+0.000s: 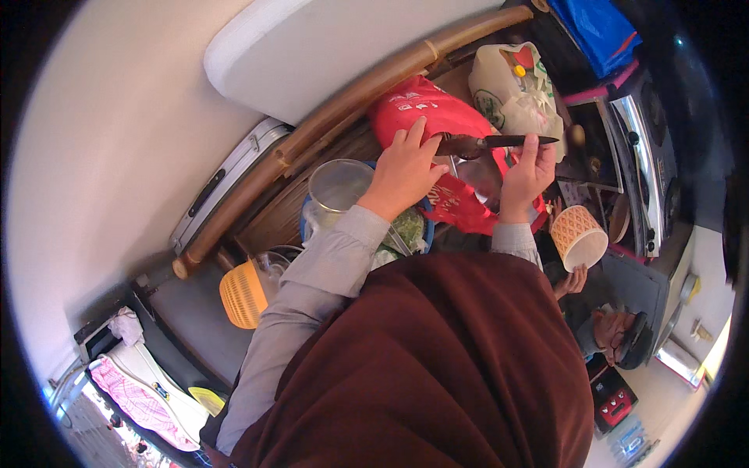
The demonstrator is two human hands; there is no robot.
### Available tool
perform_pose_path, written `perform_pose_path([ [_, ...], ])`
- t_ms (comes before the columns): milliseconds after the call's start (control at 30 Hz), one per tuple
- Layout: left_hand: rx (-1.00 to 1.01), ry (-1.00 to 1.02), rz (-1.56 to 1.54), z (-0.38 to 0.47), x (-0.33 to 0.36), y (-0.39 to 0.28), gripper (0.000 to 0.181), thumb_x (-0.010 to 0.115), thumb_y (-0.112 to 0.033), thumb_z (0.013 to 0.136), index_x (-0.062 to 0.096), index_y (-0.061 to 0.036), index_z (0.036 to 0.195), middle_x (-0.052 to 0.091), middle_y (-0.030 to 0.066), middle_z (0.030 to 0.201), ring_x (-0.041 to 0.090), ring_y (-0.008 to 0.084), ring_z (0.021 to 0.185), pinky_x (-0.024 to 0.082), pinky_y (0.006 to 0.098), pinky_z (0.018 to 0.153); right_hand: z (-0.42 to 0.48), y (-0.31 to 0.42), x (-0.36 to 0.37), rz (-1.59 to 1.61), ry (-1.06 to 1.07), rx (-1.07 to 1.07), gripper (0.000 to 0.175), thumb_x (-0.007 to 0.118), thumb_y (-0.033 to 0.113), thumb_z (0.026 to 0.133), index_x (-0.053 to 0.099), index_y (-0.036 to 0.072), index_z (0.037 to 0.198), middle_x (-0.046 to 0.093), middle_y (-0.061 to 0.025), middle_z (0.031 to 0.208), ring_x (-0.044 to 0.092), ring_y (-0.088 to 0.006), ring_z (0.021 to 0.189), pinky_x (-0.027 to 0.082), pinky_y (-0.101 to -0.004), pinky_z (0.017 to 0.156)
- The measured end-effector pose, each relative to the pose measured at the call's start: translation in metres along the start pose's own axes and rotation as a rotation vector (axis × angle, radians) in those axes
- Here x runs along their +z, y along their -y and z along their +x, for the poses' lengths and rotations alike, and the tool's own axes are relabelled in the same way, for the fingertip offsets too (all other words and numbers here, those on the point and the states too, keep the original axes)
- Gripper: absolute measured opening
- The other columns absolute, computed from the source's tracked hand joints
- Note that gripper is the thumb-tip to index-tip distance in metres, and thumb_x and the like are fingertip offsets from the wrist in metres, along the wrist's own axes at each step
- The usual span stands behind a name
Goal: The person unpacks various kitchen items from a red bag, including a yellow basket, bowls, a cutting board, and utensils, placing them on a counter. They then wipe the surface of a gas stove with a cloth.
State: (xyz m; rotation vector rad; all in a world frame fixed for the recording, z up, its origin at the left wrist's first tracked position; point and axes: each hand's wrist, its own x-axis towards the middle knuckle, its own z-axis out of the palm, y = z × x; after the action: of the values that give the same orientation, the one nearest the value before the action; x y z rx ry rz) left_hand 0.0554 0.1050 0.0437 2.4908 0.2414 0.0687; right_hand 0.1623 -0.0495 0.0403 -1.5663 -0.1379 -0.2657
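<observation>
My right hand [529, 175] pinches the dark handle of a knife [515, 141] between thumb and fingers. The knife lies level across the view, its broad brownish blade pointing left. My left hand [404, 169] is spread over a red plastic bag [436, 108], fingers apart, with fingertips near the blade's end; whether they touch the blade is unclear. Below the knife the bag gapes around a shiny, clear or metallic item [480, 178]. Under my left wrist is a blue basin [429, 234] holding shredded greens [408, 227], with a round, clear lidded container [339, 184] beside it.
A whitish plastic bag [515, 88] stands beyond the red one. Bamboo poles [351, 111] run along the wall side. An orange basket [243, 295] is at left. At right, another person in a cap [614, 336] holds a patterned round container [579, 237] near a gas stove [641, 175].
</observation>
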Motion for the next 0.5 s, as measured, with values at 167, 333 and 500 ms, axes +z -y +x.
perform_pose_path([
  [167,0.012,-0.111,0.007,-0.004,-0.003,-0.001,0.045,0.064,-0.032,0.074,0.057,-0.0041,0.109,0.042,0.0187,0.125,0.045,0.033,0.105,0.042,0.0395,0.089,0.01,0.017,0.006,0.146,-0.059,0.091,0.014,0.054,0.014,0.088,0.054,0.004,0.079,0.05,0.0016,0.066,0.042,-0.004,0.056,0.035,-0.0189,0.052],
  [333,0.065,-0.117,0.024,-0.004,-0.005,-0.01,0.043,0.064,-0.031,0.074,0.058,-0.0031,0.107,0.046,0.0177,0.12,0.045,0.0323,0.105,0.039,0.0403,0.09,0.017,0.015,0.0,0.201,-0.064,0.221,0.015,0.053,0.014,0.088,0.053,0.006,0.076,0.048,0.0026,0.06,0.041,-0.0043,0.052,0.032,-0.0189,0.049],
  [500,0.089,-0.136,0.0,-0.006,-0.008,-0.017,0.037,0.065,-0.03,0.073,0.059,-0.0025,0.097,0.052,0.0134,0.107,0.048,0.0302,0.1,0.042,0.0415,0.081,0.019,0.015,0.003,0.301,-0.066,0.373,0.013,0.054,0.015,0.088,0.054,0.006,0.078,0.05,0.0017,0.063,0.044,-0.0055,0.053,0.035,-0.0191,0.051],
])
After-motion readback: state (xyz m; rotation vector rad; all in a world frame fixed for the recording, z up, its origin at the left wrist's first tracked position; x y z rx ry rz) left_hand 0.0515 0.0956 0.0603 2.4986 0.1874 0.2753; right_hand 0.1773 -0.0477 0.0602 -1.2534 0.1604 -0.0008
